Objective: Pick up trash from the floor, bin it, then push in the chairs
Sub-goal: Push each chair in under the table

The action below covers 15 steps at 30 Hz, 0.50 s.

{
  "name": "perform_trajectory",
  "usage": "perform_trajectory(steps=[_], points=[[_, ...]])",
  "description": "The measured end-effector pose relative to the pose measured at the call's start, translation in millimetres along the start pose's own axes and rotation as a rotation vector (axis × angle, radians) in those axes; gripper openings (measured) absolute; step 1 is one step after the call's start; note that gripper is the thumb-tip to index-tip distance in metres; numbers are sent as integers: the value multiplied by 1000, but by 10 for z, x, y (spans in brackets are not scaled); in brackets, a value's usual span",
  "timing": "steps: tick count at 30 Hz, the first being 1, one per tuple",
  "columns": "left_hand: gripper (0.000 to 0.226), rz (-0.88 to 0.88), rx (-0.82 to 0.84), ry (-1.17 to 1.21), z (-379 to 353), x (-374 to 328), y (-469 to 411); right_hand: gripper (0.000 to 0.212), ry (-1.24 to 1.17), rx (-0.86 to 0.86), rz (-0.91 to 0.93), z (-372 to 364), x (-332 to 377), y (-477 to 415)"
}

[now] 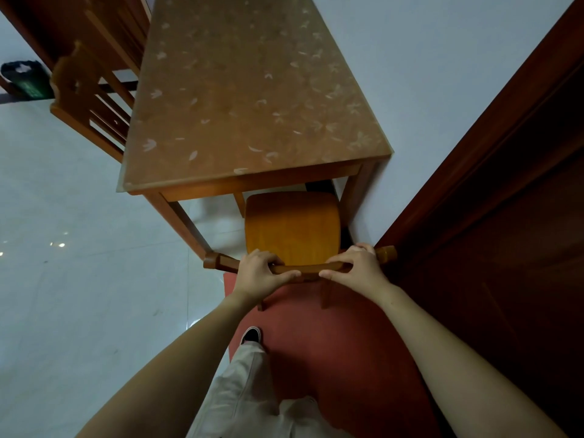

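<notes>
- Two hands clamped on one top rail [311, 267] of the near chair [292, 227], side by side with a short bare stretch of rail between them.
- Left hand [260, 273]: fingers curled over the far side of the rail, thumb stretched along the near edge, closed snug on the wood.
- Right hand [355, 268]: same grip mirrored, fingers wrapped over the top, thumb pressed along the near face, just inside the rail's right-hand end knob.
- Chair seat out in the open, front edge just tucked beneath the table [252, 90] edge, right of centre and close to the table's right leg.
- Chair's back legs planted on a red mat [331, 358], same mat under the person's black shoe [252, 334] and pale trouser leg [240, 390].
- Table covered with a clear sheet printed with pale leaf shapes, right side up against the white wall.
- Second chair [91, 96] along the table's left side, backrest showing, seat hidden beneath the tabletop.
- Black bin [27, 79] well off at the far left, something white lying inside the liner, too small to identify.
- Dark red-brown door [505, 184] just right of the gripped chair, nearly touching the rail's end.
- White tiled floor [79, 248] on the left, glossy with a few light spots.
</notes>
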<state>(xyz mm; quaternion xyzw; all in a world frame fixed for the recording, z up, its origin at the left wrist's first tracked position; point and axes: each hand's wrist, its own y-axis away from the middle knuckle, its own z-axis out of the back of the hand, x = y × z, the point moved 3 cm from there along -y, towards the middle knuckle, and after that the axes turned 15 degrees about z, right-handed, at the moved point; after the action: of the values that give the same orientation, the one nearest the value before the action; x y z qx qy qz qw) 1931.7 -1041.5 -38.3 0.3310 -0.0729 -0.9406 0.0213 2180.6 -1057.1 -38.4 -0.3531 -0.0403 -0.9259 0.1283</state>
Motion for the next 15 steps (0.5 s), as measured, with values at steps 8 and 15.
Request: perform_trajectory(steps=[8,15], points=[[52,47,-7,-9,-193,-289,-192,62,-5,108,-10,278,-318,-211],[56,91,12,-10,-291,-479,-494,71,11,133,38,457,-593,-552]])
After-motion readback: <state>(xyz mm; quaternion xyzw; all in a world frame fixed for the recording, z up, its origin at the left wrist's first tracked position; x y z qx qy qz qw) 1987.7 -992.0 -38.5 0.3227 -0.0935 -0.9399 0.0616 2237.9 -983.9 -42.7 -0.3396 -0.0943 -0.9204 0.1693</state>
